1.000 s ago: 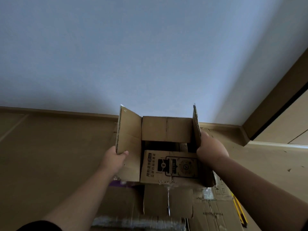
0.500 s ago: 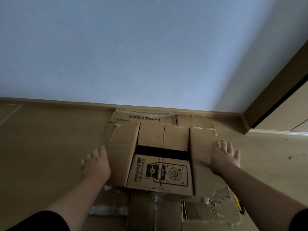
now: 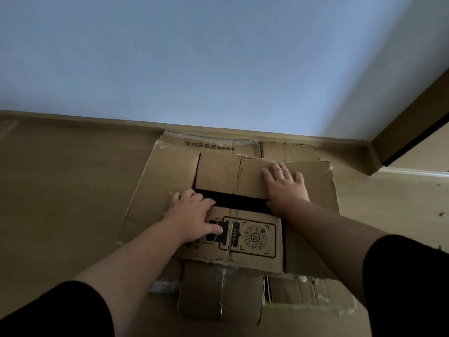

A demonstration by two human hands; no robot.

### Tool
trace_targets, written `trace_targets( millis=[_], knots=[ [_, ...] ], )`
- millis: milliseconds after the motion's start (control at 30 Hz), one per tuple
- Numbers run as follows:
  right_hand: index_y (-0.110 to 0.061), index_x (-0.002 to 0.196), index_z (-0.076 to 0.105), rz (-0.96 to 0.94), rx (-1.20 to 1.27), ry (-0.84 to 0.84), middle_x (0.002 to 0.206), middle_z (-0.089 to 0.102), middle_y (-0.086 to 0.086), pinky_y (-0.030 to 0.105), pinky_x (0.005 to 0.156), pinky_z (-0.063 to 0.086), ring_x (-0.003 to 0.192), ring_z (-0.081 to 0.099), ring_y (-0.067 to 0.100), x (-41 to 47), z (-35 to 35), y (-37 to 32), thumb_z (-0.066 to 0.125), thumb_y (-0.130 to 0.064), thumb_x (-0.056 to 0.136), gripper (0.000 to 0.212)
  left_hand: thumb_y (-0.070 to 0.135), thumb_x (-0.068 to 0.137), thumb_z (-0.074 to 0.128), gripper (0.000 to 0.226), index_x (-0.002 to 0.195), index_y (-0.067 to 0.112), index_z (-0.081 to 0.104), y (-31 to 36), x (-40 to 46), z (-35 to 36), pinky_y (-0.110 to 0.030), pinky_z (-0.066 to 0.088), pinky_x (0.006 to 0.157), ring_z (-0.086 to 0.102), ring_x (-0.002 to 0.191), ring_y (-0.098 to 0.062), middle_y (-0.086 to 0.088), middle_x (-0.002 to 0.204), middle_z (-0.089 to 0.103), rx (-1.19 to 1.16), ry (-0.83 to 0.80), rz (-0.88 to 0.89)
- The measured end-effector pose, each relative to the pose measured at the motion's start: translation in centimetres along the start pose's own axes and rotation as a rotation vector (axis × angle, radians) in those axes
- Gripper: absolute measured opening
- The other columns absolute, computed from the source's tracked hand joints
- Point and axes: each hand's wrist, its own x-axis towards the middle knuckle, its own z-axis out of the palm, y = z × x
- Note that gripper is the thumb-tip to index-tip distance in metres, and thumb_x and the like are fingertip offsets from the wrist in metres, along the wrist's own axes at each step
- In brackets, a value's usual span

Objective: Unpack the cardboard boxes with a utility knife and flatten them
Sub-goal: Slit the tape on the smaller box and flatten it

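Observation:
A flattened brown cardboard box (image 3: 167, 181) lies on the floor on top of a pile of other flattened boxes. It has a black printed label with a round code on its near panel and a dark slit across its middle. My left hand (image 3: 194, 217) rests flat on the near panel, fingers spread, over the left end of the slit. My right hand (image 3: 284, 183) presses palm down on the far panel, fingers spread. No utility knife shows in this view.
More flattened cardboard (image 3: 218, 290) sticks out below the top box, and another piece with printed characters (image 3: 209, 145) lies against the baseboard (image 3: 97, 119). A pale wall rises behind. A dark door frame (image 3: 410, 132) stands at the right. Wooden floor (image 3: 60, 190) spreads left.
One second ago I held the box's side flaps upright. The box has since dropped flat on the pile, and both hands have moved inward onto its top, pressing it down.

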Motion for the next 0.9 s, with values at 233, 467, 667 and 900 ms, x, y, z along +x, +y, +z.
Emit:
trace_targets(
  millis=[233,467,667,900],
  knots=[
    [-0.024,0.141,0.039,-0.043,0.142,0.043,0.144,0.050,0.007,0.046,0.104,0.045,0.130,0.050,0.028,1.6,-2.7,1.3,0.055,-0.027,0.091,0.053,0.077,0.071,0.059,0.055,0.105,0.034,0.053,-0.3,-1.8,-3.0,-0.037,0.034,0.100,0.045,0.103,-0.009,0.016,0.102,0.051,-0.055,0.109,0.070],
    [-0.021,0.118,0.049,0.210,0.698,0.177,0.103,0.062,0.005,0.033,0.073,0.044,0.095,0.059,0.029,4.0,-9.2,5.3,0.071,-0.050,0.084,0.050,0.061,0.092,0.047,0.045,0.069,0.025,0.062,1.2,-6.6,-7.8,-0.028,0.046,0.065,0.057,0.068,-0.006,0.008,0.069,0.059,-0.310,-0.103,0.004],
    [-0.022,0.155,0.009,0.399,0.803,0.115,0.138,0.051,0.020,0.043,0.088,0.046,0.122,0.054,0.039,5.2,-6.3,4.1,0.067,-0.039,0.091,0.088,0.062,0.073,0.073,0.065,0.129,0.034,0.056,2.5,-8.6,-5.8,-0.031,0.043,0.101,0.048,0.120,-0.013,0.008,0.127,0.052,-0.207,-0.359,-0.094],
    [-0.037,0.146,0.038,0.321,0.339,-0.058,0.159,0.022,0.013,0.059,0.115,0.021,0.145,0.021,0.036,5.4,-1.0,1.9,0.029,-0.041,0.102,0.045,0.082,0.059,0.066,0.136,0.155,0.027,-0.012,1.1,-10.0,0.7,-0.050,0.020,0.119,0.012,0.147,-0.036,-0.005,0.164,-0.011,0.022,-0.279,-0.408]
  ],
)
